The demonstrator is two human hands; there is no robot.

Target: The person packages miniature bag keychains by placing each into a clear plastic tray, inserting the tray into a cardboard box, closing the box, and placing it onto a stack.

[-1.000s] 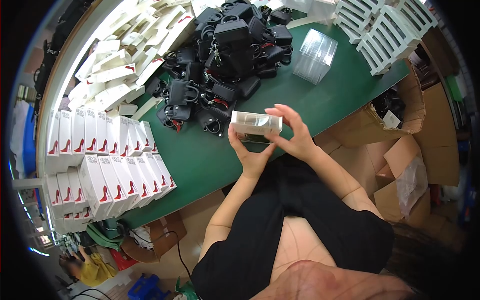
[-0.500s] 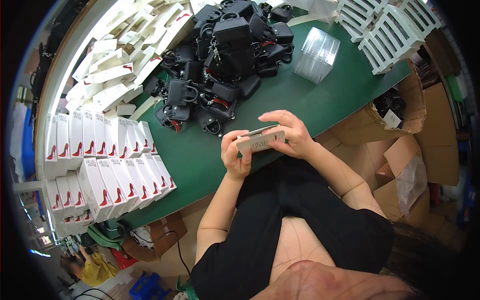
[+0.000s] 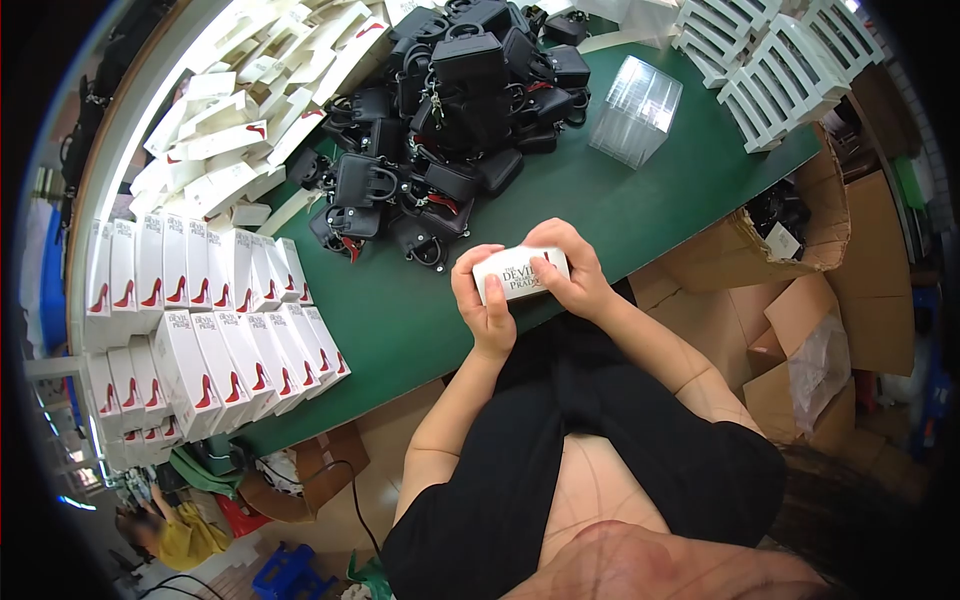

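A small white carton (image 3: pixel 516 288) with dark lettering on its face is held over the near edge of the green table. My left hand (image 3: pixel 484 302) closes around its left end, thumb pressed on the front. On the other end, my right hand (image 3: pixel 577 272) grips with the thumb across the printed face and the fingers behind. Both hands touch the carton, and its back side is hidden. Just beyond them lies a heap of small black handbag-shaped cases (image 3: pixel 445 180), some with metal clasps and red pieces.
Upright white cartons with red shoe prints (image 3: pixel 205 365) stand in rows at left. Behind them is a loose pile of white cartons (image 3: pixel 215 140). A clear plastic box (image 3: pixel 637 112) and pale slatted racks (image 3: pixel 775 80) stand at the far right. An open cardboard box (image 3: pixel 825 215) adjoins the table.
The carton has tilted so its lettered face now turns up toward me. The raised flap-like edge at its top no longer shows, and my right fingers have closed down onto it.
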